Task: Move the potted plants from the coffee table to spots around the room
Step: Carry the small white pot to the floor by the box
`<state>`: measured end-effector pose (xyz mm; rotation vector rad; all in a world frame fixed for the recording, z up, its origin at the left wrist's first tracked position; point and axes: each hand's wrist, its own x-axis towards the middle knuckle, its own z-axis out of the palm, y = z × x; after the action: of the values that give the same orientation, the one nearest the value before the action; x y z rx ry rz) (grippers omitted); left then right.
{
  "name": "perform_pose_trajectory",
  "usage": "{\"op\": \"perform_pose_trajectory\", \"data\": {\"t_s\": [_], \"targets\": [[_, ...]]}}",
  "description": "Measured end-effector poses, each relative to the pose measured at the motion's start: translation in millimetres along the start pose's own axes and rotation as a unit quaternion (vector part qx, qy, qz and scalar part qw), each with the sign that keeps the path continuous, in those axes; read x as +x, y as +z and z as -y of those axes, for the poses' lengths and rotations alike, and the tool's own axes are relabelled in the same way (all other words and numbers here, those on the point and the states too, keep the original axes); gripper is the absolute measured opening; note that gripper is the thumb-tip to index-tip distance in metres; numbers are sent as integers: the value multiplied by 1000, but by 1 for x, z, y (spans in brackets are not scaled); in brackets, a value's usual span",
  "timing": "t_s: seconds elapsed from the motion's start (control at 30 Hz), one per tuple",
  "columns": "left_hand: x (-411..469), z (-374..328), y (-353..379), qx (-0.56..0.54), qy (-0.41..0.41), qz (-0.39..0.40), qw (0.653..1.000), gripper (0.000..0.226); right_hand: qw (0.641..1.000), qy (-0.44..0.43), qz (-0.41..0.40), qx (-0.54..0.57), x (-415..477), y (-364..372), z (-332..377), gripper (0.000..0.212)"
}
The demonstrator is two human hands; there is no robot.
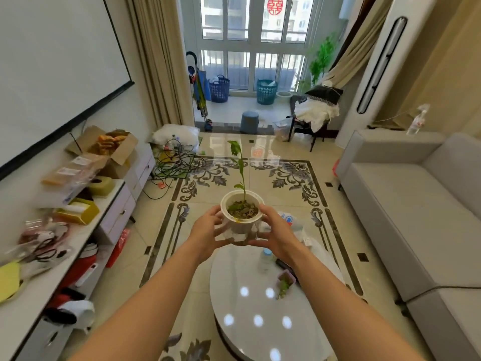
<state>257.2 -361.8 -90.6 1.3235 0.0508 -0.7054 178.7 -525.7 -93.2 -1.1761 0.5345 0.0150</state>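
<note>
A white pot with a thin green seedling (pixel 242 213) is held up in the air above the far end of the white oval coffee table (pixel 250 303). My left hand (pixel 207 230) clasps its left side and my right hand (pixel 273 231) clasps its right side. The pot sits in a clear outer cup that my fingers wrap. On the table, right of centre, stands a small pink pot with a trailing green plant (pixel 285 281).
A clear bottle (pixel 265 260) and a dark remote (pixel 283 265) lie on the table. A cluttered white cabinet (pixel 86 230) runs along the left wall. A grey sofa (pixel 416 204) fills the right. Cables (pixel 177 162) lie on the floor ahead; the balcony has baskets (pixel 266 91).
</note>
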Motion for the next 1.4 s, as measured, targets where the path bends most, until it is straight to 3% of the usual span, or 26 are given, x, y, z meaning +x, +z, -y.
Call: {"op": "perform_pose_trajectory", "data": {"t_s": [0.07, 0.2, 0.43, 0.63, 0.8, 0.93, 1.17, 1.3, 1.4], "targets": [[20, -18, -23, -45, -38, -6, 998, 32, 1000, -3, 0, -7, 21, 24, 4, 36], [66, -59, -71, -2, -43, 26, 999, 48, 999, -4, -14, -32, 70, 77, 17, 41], [148, -135, -150, 12, -49, 37, 998, 44, 1000, 1, -9, -29, 156, 163, 46, 46], [220, -180, -180, 42, -65, 40, 996, 39, 999, 9, -17, -26, 226, 196, 68, 37], [308, -222, -190, 47, -67, 37, 996, 41, 1000, 9, -20, -21, 318, 211, 101, 33], [393, -265, -191, 52, -55, 4, 997, 39, 999, 7, -6, -39, 410, 221, 140, 45], [556, -356, -155, 73, -37, 15, 997, 54, 1000, -9, -24, -6, 565, 208, 238, 46], [632, -388, -129, 62, -41, 23, 997, 51, 999, -12, -32, -10, 632, 190, 279, 55], [693, -400, -102, 67, -55, 36, 996, 47, 999, -12, -50, 0, 682, 164, 301, 50]]}}
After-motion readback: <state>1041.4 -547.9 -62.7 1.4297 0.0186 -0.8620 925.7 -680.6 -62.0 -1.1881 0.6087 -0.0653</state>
